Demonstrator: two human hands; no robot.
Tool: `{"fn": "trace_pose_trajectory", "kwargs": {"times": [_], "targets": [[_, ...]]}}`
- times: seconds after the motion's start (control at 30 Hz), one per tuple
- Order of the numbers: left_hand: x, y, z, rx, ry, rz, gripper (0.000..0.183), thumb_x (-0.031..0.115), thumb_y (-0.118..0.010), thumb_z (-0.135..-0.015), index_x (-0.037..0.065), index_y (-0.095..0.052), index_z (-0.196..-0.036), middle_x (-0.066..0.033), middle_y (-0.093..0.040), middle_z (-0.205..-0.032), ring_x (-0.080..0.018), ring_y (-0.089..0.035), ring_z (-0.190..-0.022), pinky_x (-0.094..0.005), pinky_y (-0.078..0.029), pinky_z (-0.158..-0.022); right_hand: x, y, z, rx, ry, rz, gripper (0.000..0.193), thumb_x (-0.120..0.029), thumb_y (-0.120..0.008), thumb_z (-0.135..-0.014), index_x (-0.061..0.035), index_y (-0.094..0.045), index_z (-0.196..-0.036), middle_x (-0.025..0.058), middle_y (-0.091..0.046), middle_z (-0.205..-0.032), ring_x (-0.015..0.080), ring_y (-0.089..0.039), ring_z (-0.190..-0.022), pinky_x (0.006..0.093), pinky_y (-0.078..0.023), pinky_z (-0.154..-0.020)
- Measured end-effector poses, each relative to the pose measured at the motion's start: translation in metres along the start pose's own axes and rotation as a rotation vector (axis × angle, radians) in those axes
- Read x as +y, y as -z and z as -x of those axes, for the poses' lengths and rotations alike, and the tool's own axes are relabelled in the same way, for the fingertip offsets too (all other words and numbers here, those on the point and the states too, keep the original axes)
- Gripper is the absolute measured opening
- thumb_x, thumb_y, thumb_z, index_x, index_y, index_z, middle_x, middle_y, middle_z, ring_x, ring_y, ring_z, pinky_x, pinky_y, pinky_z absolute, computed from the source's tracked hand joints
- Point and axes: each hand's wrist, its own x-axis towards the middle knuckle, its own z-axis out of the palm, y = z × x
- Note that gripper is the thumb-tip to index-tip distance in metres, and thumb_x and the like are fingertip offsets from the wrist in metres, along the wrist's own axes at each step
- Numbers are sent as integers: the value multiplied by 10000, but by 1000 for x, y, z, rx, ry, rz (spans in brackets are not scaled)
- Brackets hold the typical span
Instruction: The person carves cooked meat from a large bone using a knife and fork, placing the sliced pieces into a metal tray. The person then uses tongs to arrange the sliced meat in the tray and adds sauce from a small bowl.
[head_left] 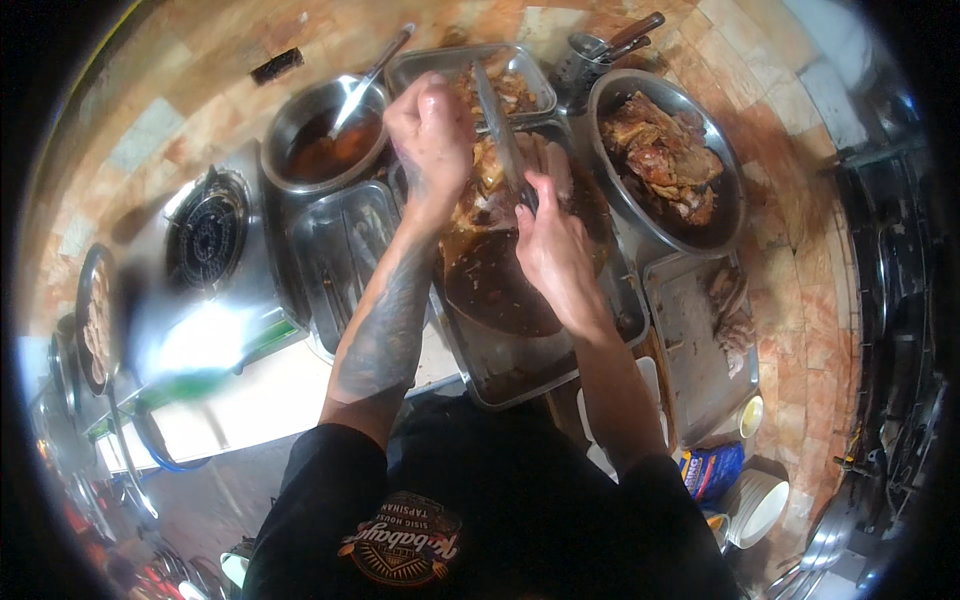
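My left hand (pixel 430 125) is a closed fist raised above the far left part of a round wooden chopping board (pixel 510 285); nothing sticks out of it. Gripped in my right hand (pixel 552 235) is the handle of a knife (pixel 497 120), its broad blade pointing away from me. Beneath the blade lies a piece of cooked meat (pixel 488 205), browned and pale, partly hidden by my hands and the knife. Thin liquid and small scraps wet the board, which sits in a metal tray (pixel 500 375).
Right stands a metal bowl (pixel 735 205) of browned meat, beside a shallow tray (pixel 690 385) with meat pieces. Behind are a tray (pixel 545 85) of chopped meat and a utensil holder (pixel 580 75). Left are a pot (pixel 275 160) of brown liquid and a gas burner (pixel 208 230).
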Motion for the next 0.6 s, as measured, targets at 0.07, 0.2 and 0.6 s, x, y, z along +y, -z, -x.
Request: {"fn": "trace_pose_trajectory", "kwargs": {"times": [0.07, 0.2, 0.6], "targets": [[-1, 1, -3, 5, 2, -41, 358, 233, -447, -920, 30, -483, -628, -5, -459, -550, -90, -427, -483, -271, -323, -437, 9, -2, 12, -1, -29, 0, 446, -170, -543, -969, -140, -368, -1379, 313, -650, -864, 521, -620, -858, 581, -482, -749], [0, 0, -8, 18, 26, -35, 355, 240, -454, -919, 26, -492, -638, -2, -477, -566, -88, -433, -497, -270, -333, -447, 29, -6, 69, 28, 52, -49, 458, -160, -539, -968, -125, -375, -1394, 311, -654, -885, 511, -625, -871, 565, -508, -736], [-1, 0, -18, 58, 105, -38, 305, 192, -458, -883, 6, -528, -652, -12, -482, -556, -93, -447, -507, -273, -358, -473, 27, -19, 26, 20, 72, -4, 452, -115, -575, -948, -97, -416, -1371, 269, -666, -887, 484, -637, -794, 523, -511, -674]]}}
